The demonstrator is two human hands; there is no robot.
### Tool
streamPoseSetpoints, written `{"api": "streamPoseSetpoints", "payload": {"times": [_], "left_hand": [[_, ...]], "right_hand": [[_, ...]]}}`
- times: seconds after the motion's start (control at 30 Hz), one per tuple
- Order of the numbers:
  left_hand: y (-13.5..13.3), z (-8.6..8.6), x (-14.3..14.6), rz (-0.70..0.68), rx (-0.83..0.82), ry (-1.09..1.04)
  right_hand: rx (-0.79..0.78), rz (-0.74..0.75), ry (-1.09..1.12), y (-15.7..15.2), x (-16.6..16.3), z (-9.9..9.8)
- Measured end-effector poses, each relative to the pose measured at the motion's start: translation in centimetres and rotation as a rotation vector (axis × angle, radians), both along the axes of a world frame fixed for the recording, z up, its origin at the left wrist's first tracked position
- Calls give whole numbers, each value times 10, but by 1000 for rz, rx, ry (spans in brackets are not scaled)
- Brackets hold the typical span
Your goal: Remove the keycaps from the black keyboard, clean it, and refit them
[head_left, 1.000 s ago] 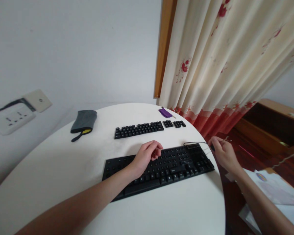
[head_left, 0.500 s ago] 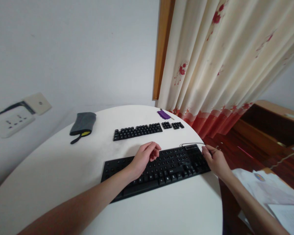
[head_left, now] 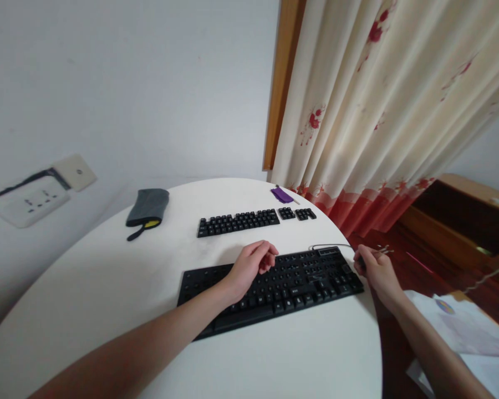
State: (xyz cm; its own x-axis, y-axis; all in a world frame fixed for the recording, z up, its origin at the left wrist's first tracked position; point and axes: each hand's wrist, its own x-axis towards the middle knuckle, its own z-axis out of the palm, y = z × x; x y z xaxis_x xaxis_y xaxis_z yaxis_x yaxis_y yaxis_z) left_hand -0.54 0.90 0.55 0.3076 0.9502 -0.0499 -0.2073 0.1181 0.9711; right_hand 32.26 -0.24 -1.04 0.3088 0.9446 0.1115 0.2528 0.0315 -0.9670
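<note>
A black keyboard lies on the white table. Bare switch positions show over much of it, while keycaps remain along the lower rows. My left hand rests above its middle with fingers curled; what they hold, if anything, is hidden. Just past the keyboard's right end, my right hand is closed round a thin wire tool, perhaps a keycap puller, whose ends stick out behind the fingers. A small dark piece shows at the fingertips. Behind the keyboard, removed keycaps stand grouped in rows.
A grey pouch with a dark strap lies at the back left, and a purple cloth item at the back right. The keyboard's cable runs off the right edge. Papers lie beyond that edge, below the curtain.
My right hand has moved off the keyboard's right end, outward past the table edge; a dark piece now shows at its fingertips. My left hand keeps its place. The whole view has shifted slightly.
</note>
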Motion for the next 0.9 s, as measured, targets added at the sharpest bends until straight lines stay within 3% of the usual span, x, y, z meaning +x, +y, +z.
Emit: {"api": "streamPoseSetpoints", "payload": {"times": [0.17, 0.4, 0.57, 0.73, 0.9], "left_hand": [[0, 0, 1, -14, 44, 41], [-3, 5, 0, -50, 114, 73], [-5, 5, 0, -48, 90, 15], [-4, -1, 2, -81, 64, -15], [-3, -2, 3, -97, 60, 18]], "right_hand": [[124, 36, -24, -2, -32, 23], [180, 278, -44, 3, -122, 55], [237, 329, 27, 10, -159, 43], [256, 298, -20, 5, -160, 24], [284, 312, -114, -2, -156, 22]]}}
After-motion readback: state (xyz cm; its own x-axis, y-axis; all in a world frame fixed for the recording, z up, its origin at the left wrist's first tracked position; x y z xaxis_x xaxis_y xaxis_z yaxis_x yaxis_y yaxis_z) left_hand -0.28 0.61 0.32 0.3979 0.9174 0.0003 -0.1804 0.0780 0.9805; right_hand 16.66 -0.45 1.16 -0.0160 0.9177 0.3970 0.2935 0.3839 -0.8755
